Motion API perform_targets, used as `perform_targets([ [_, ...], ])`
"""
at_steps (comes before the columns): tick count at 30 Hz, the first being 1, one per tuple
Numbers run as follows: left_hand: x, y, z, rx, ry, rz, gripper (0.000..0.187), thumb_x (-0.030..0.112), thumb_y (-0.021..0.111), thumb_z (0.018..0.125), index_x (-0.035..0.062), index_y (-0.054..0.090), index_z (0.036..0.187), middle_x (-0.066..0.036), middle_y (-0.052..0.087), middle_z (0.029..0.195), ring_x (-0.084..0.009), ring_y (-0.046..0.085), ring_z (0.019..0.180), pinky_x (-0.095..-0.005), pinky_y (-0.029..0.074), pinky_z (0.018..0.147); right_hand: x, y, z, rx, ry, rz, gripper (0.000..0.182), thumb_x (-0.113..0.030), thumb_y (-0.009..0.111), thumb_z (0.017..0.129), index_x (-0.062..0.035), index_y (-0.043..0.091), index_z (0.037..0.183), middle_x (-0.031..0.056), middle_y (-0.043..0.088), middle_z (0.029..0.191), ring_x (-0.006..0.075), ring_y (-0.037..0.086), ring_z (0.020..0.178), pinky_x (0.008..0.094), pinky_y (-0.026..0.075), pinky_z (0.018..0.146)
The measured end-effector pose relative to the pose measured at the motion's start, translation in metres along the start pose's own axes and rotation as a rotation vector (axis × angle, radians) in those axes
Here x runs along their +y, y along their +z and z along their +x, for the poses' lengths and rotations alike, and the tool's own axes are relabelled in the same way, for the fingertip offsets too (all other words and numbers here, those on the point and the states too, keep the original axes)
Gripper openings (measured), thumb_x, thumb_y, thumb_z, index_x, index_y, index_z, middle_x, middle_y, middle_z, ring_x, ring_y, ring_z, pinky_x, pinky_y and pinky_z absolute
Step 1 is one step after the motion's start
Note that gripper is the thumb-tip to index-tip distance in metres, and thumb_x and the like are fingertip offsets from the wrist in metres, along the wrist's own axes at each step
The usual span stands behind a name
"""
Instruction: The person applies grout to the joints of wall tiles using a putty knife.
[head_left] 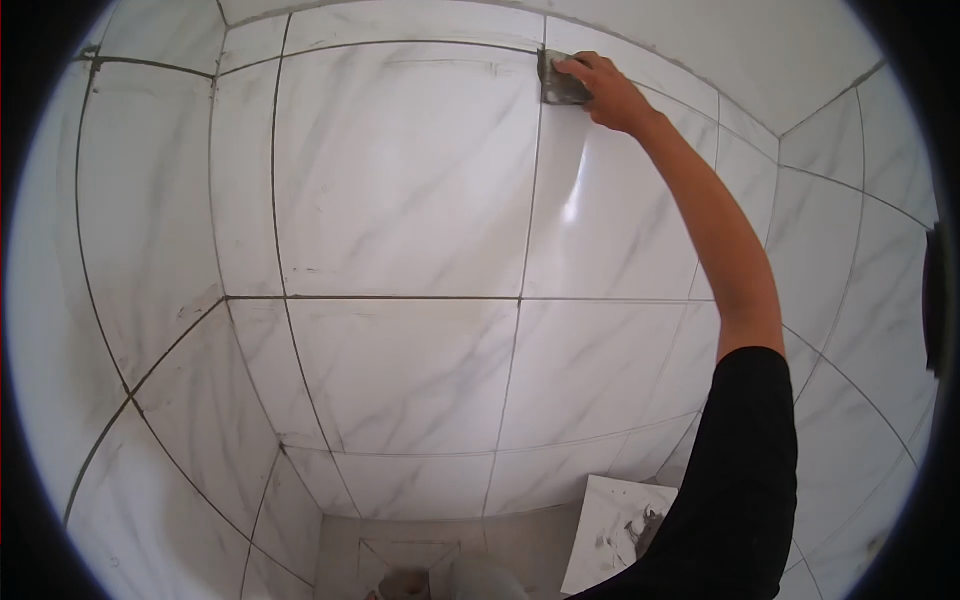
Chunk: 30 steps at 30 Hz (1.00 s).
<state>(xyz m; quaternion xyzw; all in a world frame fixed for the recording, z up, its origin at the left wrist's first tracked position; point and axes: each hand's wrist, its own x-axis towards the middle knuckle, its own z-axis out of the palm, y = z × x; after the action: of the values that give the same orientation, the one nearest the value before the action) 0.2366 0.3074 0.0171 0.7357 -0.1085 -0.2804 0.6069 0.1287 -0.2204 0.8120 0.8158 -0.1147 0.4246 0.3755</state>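
Observation:
High on the marbled tile wall [410,170], my right hand [612,92] grips a flat, grey, roughly square scraper [564,78]. Its left edge lies against the vertical joint between two large tiles, just below where that joint meets the upper horizontal joint. The fingers are wrapped over the scraper's right side, and the arm in a black sleeve reaches up from the lower right. Some joints at the left look dark, others at the right thinner and paler. My left hand cannot be made out in this view.
On the floor at the lower right, a white tile piece [600,530] bears dark grey smears and a lump, partly hidden by the sleeve. Tiled side walls stand left and right. A dark object [934,300] is at the right edge. A foot [404,584] shows at the bottom.

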Motion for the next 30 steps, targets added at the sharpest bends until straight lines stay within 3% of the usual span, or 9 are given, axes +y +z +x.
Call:
perform_targets([
  [5, 0.015, -0.003, 0.001, -0.046, -0.075, 0.005, 0.062, 0.015, 0.062, 0.097, -0.0018, 0.033, 0.15, -0.021, 0.059, 0.13, -0.0271, 0.061, 0.111, -0.0388, 0.051, 0.094, -0.018, -0.061, 0.001, -0.335, 0.062, -0.478, 0.068, -0.002, 0.071, 0.068, -0.0272, 0.061, 0.13, 0.0132, 0.056, 0.124, 0.0344, 0.056, 0.115, 0.043, 0.053, 0.091],
  [10, 0.012, -0.007, -0.006, -0.046, -0.118, 0.002, 0.06, 0.013, 0.061, 0.098, -0.0011, 0.034, 0.15, -0.02, 0.059, 0.13, -0.0265, 0.062, 0.11, -0.0385, 0.052, 0.093, -0.027, -0.043, 0.032, -0.087, 0.207, 0.062, 0.058, -0.032, 0.066, 0.078, -0.0123, 0.061, 0.133, 0.0195, 0.068, 0.113, 0.0389, 0.057, 0.114, 0.0453, 0.051, 0.093],
  [11, 0.011, -0.01, -0.006, -0.036, -0.126, 0.005, 0.06, 0.012, 0.061, 0.098, -0.0007, 0.034, 0.15, -0.02, 0.06, 0.13, -0.0264, 0.062, 0.11, -0.0385, 0.052, 0.093, -0.036, -0.042, 0.034, -0.045, 0.222, -0.029, 0.062, -0.039, 0.064, 0.08, -0.0071, 0.06, 0.132, 0.021, 0.069, 0.112, 0.0394, 0.058, 0.112, 0.0462, 0.051, 0.094],
  [15, 0.014, -0.016, 0.004, 0.0, -0.149, 0.013, 0.06, 0.011, 0.061, 0.097, 0.0008, 0.034, 0.15, -0.02, 0.06, 0.129, -0.0261, 0.062, 0.11, -0.0385, 0.052, 0.094, -0.038, -0.017, 0.036, -0.08, 0.28, -0.083, 0.062, -0.04, 0.066, 0.08, -0.0081, 0.061, 0.132, 0.0199, 0.069, 0.113, 0.04, 0.059, 0.11, 0.0461, 0.051, 0.093],
  [19, 0.01, -0.013, 0.007, -0.024, -0.184, 0.029, 0.06, 0.01, 0.061, 0.097, 0.0024, 0.034, 0.151, -0.019, 0.061, 0.129, -0.0257, 0.062, 0.11, -0.0386, 0.052, 0.094, -0.074, 0.002, -0.038, -0.124, 0.31, -0.062, 0.061, -0.043, 0.07, 0.079, -0.0163, 0.061, 0.133, 0.0311, 0.056, 0.116, 0.0431, 0.063, 0.102, 0.0471, 0.052, 0.092],
  [23, 0.011, -0.005, 0.011, -0.043, -0.187, 0.036, 0.061, 0.009, 0.061, 0.097, 0.0039, 0.035, 0.151, -0.019, 0.061, 0.129, -0.0254, 0.062, 0.11, -0.0386, 0.052, 0.095, -0.09, -0.029, -0.062, -0.378, 0.281, -0.071, 0.057, -0.038, 0.072, 0.079, -0.0186, 0.063, 0.132, 0.0265, 0.059, 0.105, 0.0425, 0.063, 0.095, 0.0432, 0.052, 0.089],
  [25, 0.015, -0.002, 0.015, -0.03, -0.183, 0.034, 0.061, 0.009, 0.061, 0.097, 0.0047, 0.035, 0.151, -0.019, 0.061, 0.129, -0.0253, 0.062, 0.11, -0.0386, 0.052, 0.095, -0.07, -0.041, -0.041, -0.272, 0.133, -0.085, 0.056, -0.036, 0.071, 0.079, -0.0144, 0.063, 0.13, 0.0254, 0.061, 0.102, 0.0419, 0.063, 0.094, 0.0438, 0.052, 0.087],
  [28, 0.017, 0.004, 0.017, -0.001, -0.18, 0.022, 0.061, 0.008, 0.061, 0.096, 0.0055, 0.035, 0.152, -0.018, 0.062, 0.128, -0.0251, 0.062, 0.11, -0.0386, 0.052, 0.095, -0.041, -0.042, 0.009, 0.116, 0.318, -0.024, 0.066, -0.04, 0.071, 0.081, -0.0055, 0.056, 0.134, 0.0276, 0.064, 0.105, 0.0396, 0.062, 0.102, 0.0455, 0.049, 0.09],
  [30, 0.019, 0.005, 0.015, 0.043, -0.214, -0.159, 0.059, 0.008, 0.059, 0.097, 0.0078, 0.037, 0.151, -0.017, 0.062, 0.129, -0.0248, 0.063, 0.11, -0.0393, 0.051, 0.096, -0.03, -0.042, 0.036, 0.105, 0.346, 0.034, 0.066, -0.044, 0.069, 0.083, -0.0092, 0.054, 0.137, 0.0273, 0.062, 0.111, 0.0406, 0.061, 0.104, 0.0458, 0.05, 0.091],
])
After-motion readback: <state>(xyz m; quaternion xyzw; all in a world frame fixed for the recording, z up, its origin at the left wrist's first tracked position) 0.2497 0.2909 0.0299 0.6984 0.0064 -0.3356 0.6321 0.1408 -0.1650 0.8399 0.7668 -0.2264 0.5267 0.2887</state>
